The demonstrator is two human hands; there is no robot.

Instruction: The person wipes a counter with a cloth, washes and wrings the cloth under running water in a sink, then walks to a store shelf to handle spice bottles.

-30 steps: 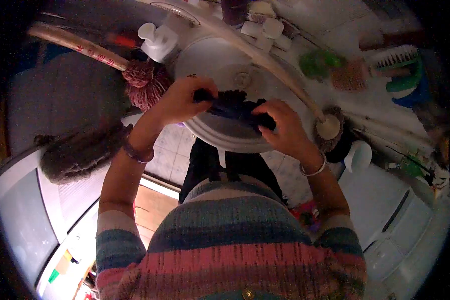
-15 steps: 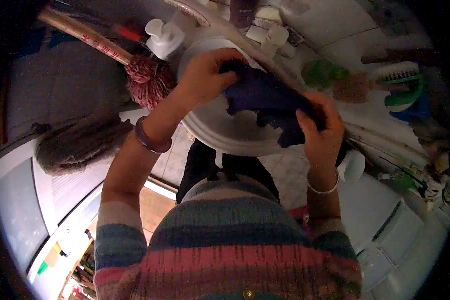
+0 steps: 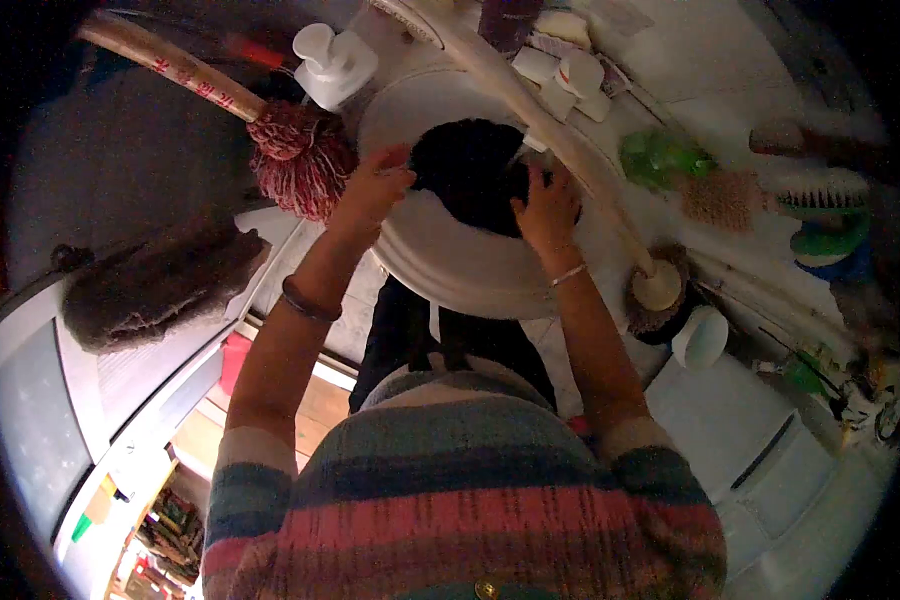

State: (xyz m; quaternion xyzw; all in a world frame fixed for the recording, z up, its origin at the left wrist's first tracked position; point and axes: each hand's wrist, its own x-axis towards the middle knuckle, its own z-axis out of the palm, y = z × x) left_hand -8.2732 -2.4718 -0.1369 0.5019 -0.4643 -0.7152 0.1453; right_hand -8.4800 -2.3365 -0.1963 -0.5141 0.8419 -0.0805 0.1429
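Observation:
A dark cloth (image 3: 470, 170) lies bunched inside the round white basin (image 3: 440, 270), and its folds are hard to make out. By the cloth's left edge is my left hand (image 3: 378, 190), its fingers apart with nothing visibly in them. My right hand (image 3: 550, 212) rests on the right side of the cloth, thumb and fingers spread. A long-handled brush (image 3: 657, 285) slants over the basin's right side, its pale handle passing above my right hand.
A red mop head (image 3: 300, 160) hangs left of the basin, near a white pump bottle (image 3: 332, 68). On the right are a green bottle-like item (image 3: 660, 160), a scrubbing brush (image 3: 820, 190) and a white cup (image 3: 701, 337). A brown towel (image 3: 160, 290) hangs at left.
The dark cloth, stretched between both hands above the basin before, now lies in it. My left hand has moved down and left; my right hand has moved left over the basin.

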